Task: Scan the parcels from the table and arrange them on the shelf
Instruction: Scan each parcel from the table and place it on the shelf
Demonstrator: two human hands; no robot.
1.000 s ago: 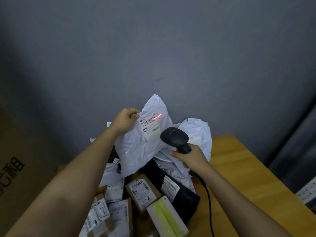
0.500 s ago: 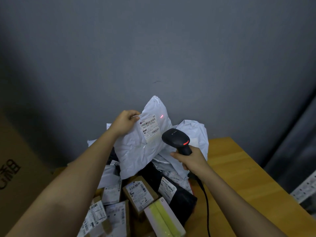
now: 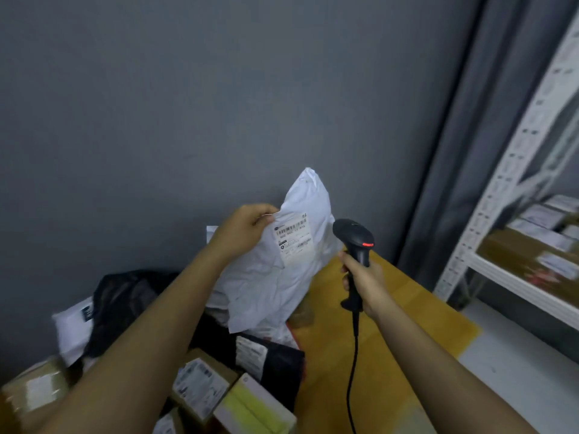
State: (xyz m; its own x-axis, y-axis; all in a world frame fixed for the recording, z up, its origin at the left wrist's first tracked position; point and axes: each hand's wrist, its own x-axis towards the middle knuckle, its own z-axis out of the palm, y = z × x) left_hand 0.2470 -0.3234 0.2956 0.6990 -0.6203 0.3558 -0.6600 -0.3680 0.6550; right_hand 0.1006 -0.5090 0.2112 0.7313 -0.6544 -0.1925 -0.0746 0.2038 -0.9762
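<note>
A: Start at the left edge. What lies there?

B: A brown box (image 3: 34, 389) with a pale label sits low at the left. Behind it, a white mailer (image 3: 73, 327) lies against a black bag (image 3: 125, 305), both close to the grey wall (image 3: 188, 104).

A: And toward the middle?

B: More parcels crowd the wooden worktop (image 3: 391, 339): a labelled carton (image 3: 200, 383), a yellow-and-white box (image 3: 250, 408) touching it, and a black mailer (image 3: 275, 361) with a white label just behind them.

A: Where is the parcel being handled?

B: The white poly bag (image 3: 282, 277) is held up above the pile, its label (image 3: 294, 238) facing the camera. Its lower corner hangs down near the black mailer; I cannot tell whether it touches the pile.

A: The grip on it?

B: The left hand (image 3: 242, 230) pinches the bag's upper left edge beside the label, fingers curled over it.

A: To the right of that?

B: The right hand (image 3: 363, 280) wraps around the handle of a black scanner (image 3: 355, 245), fingers closed on it. The scanner's head sits just beside the bag, a red light glowing on its rear. Its cable (image 3: 352, 371) hangs down over the worktop.

A: And the far right?

B: A grey curtain (image 3: 463, 151), then a white metal shelf (image 3: 507, 189) with labelled brown boxes (image 3: 532, 255) on it, blurred.
</note>
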